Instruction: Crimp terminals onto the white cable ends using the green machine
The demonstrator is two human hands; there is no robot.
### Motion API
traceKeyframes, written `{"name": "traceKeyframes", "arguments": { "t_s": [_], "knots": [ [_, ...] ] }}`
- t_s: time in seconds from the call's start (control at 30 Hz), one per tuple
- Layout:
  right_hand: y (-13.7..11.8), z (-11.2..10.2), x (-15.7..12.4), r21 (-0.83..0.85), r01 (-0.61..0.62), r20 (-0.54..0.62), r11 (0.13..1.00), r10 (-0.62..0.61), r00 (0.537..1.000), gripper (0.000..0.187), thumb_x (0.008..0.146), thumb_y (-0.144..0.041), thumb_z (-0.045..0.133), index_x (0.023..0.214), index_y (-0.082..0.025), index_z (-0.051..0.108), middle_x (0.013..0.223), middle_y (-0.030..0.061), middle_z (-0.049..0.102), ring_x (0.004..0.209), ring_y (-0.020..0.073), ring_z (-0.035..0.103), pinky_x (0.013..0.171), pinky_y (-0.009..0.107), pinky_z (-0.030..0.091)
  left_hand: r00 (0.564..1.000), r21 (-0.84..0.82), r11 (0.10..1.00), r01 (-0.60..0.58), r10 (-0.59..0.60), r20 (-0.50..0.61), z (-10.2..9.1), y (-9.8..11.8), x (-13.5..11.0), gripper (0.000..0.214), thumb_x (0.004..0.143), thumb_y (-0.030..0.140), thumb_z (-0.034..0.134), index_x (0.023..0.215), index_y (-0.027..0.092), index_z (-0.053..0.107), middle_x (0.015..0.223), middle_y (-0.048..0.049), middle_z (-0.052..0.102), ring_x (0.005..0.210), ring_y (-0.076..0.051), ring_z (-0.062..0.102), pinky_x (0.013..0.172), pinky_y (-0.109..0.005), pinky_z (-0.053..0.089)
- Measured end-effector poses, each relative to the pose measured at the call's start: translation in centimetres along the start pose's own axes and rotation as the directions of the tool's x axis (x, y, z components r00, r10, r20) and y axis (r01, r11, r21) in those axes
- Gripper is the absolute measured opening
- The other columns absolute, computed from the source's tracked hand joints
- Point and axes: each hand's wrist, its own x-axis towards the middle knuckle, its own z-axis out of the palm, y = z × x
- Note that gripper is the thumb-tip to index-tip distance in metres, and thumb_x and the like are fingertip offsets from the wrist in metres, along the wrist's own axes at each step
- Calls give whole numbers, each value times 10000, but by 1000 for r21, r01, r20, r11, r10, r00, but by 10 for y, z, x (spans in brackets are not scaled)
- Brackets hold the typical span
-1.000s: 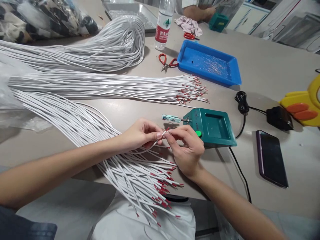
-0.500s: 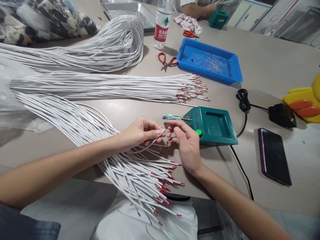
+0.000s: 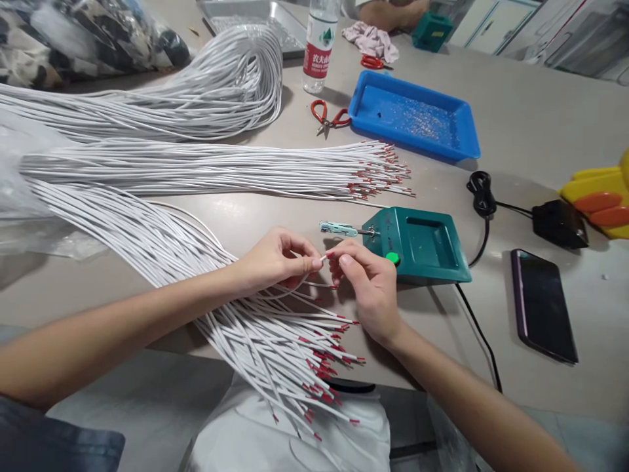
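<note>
My left hand (image 3: pixel 278 259) pinches one white cable near its end, lifted just above a fanned bundle of white cables with red tips (image 3: pixel 275 341). My right hand (image 3: pixel 366 285) meets it, thumb and forefinger closed on the cable's red tip (image 3: pixel 328 255). Both hands hover beside a green box-shaped device (image 3: pixel 417 242) with a green button and a pale blue clip (image 3: pixel 338 229) sticking out of its left side.
A second bundle of red-tipped cables (image 3: pixel 221 170) lies farther back, a looped coil (image 3: pixel 236 78) behind it. Red cutters (image 3: pixel 329 118), a water bottle (image 3: pixel 318 46), a blue tray (image 3: pixel 415 117), a phone (image 3: pixel 543 305), a black adapter (image 3: pixel 557 223) and another person's arm (image 3: pixel 388 10) are around.
My right hand drew back a little from the cable end, then closed on its red tip again. The left hand stays put, holding the same cable.
</note>
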Motion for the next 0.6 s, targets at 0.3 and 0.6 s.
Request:
{"name": "traceKeyframes", "arguments": {
  "t_s": [0.3,0.6],
  "knots": [
    [3,2,-2,-210,140,-14,968,-147,989,39,801,-201,613,828,-190,638,763,21,575,671,120,546,527,237,464,997,22,999,-35,37,-64,3,3,-1,327,658,377,743,650,78,611,498,20,522,375,-39,435,357,-143,311],
    [-2,-4,0,-344,322,88,882,-311,946,93,803,-135,545,720,-173,562,668,3,507,606,113,461,535,261,368,984,111,987,-116,100,145,6,2,-4,370,805,441,573,708,87,618,506,10,517,355,-36,374,339,-156,277]
  ]
}}
